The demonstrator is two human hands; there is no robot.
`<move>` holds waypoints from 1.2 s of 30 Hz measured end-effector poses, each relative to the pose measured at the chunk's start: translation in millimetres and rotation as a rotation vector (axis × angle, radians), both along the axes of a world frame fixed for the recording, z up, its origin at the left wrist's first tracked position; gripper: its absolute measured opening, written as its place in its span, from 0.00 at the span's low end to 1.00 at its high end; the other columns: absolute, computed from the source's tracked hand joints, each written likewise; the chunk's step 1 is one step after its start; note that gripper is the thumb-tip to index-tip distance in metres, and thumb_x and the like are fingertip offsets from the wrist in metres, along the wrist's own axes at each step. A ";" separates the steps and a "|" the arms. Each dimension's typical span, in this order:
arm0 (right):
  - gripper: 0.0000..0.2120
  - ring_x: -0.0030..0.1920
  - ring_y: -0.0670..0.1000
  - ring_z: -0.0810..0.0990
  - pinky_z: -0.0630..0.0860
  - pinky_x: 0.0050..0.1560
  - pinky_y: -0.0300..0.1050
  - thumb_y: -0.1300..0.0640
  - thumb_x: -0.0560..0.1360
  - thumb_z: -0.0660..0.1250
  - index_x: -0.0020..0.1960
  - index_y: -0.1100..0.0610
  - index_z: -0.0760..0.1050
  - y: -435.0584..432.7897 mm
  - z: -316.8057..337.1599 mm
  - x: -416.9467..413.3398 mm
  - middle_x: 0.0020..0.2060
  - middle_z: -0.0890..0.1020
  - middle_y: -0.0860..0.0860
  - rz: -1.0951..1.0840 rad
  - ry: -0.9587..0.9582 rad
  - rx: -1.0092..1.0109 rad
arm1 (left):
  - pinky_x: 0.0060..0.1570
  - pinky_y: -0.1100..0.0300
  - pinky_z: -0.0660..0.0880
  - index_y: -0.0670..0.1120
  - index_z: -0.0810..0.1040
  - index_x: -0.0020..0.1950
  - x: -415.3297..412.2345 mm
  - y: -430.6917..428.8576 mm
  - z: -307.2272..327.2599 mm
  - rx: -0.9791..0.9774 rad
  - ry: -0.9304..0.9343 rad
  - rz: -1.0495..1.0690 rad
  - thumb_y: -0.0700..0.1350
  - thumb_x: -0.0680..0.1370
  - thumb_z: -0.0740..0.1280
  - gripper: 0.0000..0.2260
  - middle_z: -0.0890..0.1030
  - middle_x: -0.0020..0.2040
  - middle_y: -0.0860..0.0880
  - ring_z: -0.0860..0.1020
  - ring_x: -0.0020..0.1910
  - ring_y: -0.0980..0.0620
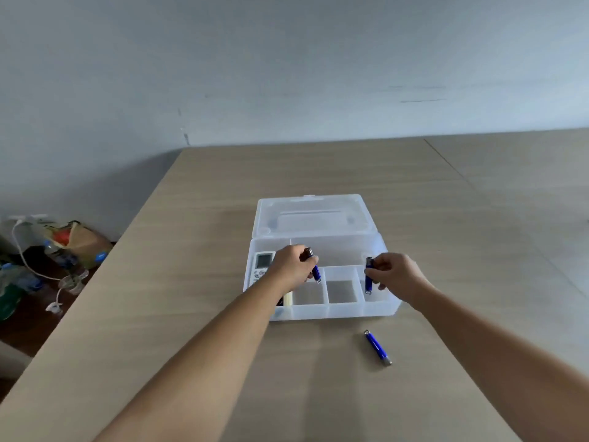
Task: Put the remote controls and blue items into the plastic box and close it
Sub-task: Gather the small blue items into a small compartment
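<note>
Two hands each pinch a slim blue cylinder over the open clear plastic box (322, 309).
Left hand (291, 266) grips one blue cylinder (314, 266), right hand (393, 272) another (368, 275), both near-upright; a third (377, 347) lies diagonally on the wooden table (223, 218); a white remote control (263, 264) lies lengthwise in the box's left compartment.

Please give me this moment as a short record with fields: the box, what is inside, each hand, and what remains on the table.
box: clear plastic box, lid open and standing at the far side
inside: white remote control in the left compartment; the middle small compartments look empty
left hand: left hand holds a blue item over the box
right hand: right hand holds a second blue item over the right compartment
remaining: third blue item lies on the table, in front of the box
</note>
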State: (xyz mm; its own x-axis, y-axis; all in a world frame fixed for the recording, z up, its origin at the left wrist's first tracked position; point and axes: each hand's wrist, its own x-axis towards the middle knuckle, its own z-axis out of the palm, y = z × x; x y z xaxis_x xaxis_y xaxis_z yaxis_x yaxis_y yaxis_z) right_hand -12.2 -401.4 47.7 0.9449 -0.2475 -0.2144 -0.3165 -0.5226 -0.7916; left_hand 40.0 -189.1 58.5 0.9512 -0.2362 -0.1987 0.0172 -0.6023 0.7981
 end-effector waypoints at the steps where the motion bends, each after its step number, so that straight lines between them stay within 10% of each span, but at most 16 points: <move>1: 0.04 0.30 0.52 0.76 0.73 0.32 0.37 0.62 0.71 0.68 0.45 0.59 0.78 -10.7 -0.4 0.3 0.34 0.81 0.53 -0.019 -0.007 -0.004 | 0.50 0.51 0.81 0.46 0.74 0.40 0.4 -13.9 -3.6 0.047 -0.006 -0.049 0.46 0.78 0.62 0.08 0.84 0.45 0.41 0.83 0.46 0.43; 6: 0.13 0.32 0.54 0.73 0.69 0.28 0.41 0.61 0.71 0.65 0.53 0.49 0.70 -30.6 -14.7 8.3 0.36 0.82 0.49 0.109 -0.003 -0.225 | 0.36 0.61 0.69 0.43 0.76 0.43 1.6 -60.6 -21.5 0.145 -0.005 -0.166 0.45 0.78 0.63 0.07 0.78 0.42 0.45 0.74 0.40 0.47; 12: 0.13 0.33 0.54 0.73 0.63 0.27 0.40 0.63 0.72 0.60 0.54 0.52 0.72 -23.9 -38.6 33.4 0.35 0.77 0.49 0.419 0.152 -0.787 | 0.47 0.54 0.76 0.38 0.80 0.49 13.2 -70.4 -38.6 0.115 0.006 -0.098 0.45 0.78 0.63 0.11 0.83 0.47 0.41 0.81 0.48 0.42; 16: 0.11 0.39 0.54 0.75 0.67 0.46 0.41 0.65 0.73 0.60 0.53 0.55 0.73 -15.6 -48.5 42.6 0.42 0.82 0.51 0.573 0.246 -1.087 | 0.51 0.50 0.78 0.39 0.81 0.48 19.6 -66.9 -42.9 0.080 0.015 -0.072 0.44 0.77 0.63 0.11 0.83 0.48 0.40 0.82 0.50 0.41; 21: 0.14 0.29 0.47 0.67 0.60 0.66 0.43 0.64 0.73 0.64 0.32 0.55 0.63 -9.5 -49.0 51.6 0.27 0.68 0.47 0.724 0.288 -1.338 | 0.51 0.50 0.78 0.37 0.80 0.49 23.1 -70.1 -39.6 0.092 0.025 -0.080 0.45 0.78 0.63 0.12 0.83 0.49 0.39 0.82 0.51 0.40; 24: 0.09 0.44 0.49 0.77 0.59 0.66 0.45 0.61 0.73 0.65 0.36 0.54 0.69 -9.0 -50.2 52.1 0.38 0.80 0.46 0.769 0.296 -1.424 | 0.51 0.51 0.78 0.38 0.80 0.51 25.6 -73.9 -37.4 0.091 0.027 -0.079 0.44 0.78 0.62 0.11 0.83 0.49 0.39 0.82 0.51 0.41; 30: 0.09 0.54 0.52 0.76 0.61 0.62 0.46 0.65 0.74 0.62 0.43 0.52 0.74 -28.6 -48.7 47.8 0.42 0.80 0.49 0.782 0.110 -1.362 | 0.55 0.51 0.77 0.40 0.78 0.55 27.5 -87.6 -33.5 0.124 0.009 -0.083 0.44 0.79 0.63 0.10 0.82 0.52 0.40 0.82 0.53 0.41; 36: 0.13 0.51 0.53 0.78 0.64 0.52 0.42 0.61 0.74 0.58 0.55 0.54 0.77 -65.5 -43.2 34.1 0.49 0.83 0.49 0.307 -0.108 -0.782 | 0.47 0.57 0.73 0.37 0.79 0.54 21.1 -117.7 -31.3 0.295 -0.051 -0.195 0.43 0.79 0.63 0.10 0.82 0.52 0.39 0.79 0.50 0.41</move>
State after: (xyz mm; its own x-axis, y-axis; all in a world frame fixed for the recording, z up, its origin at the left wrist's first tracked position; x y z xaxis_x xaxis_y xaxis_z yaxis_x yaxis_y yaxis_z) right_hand 21.9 -467.0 4.5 0.9998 -0.0163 0.0067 -0.0148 -0.9828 -0.1841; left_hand 61.1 -306.9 27.3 0.9045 -0.3537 -0.2383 -0.1563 -0.7948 0.5865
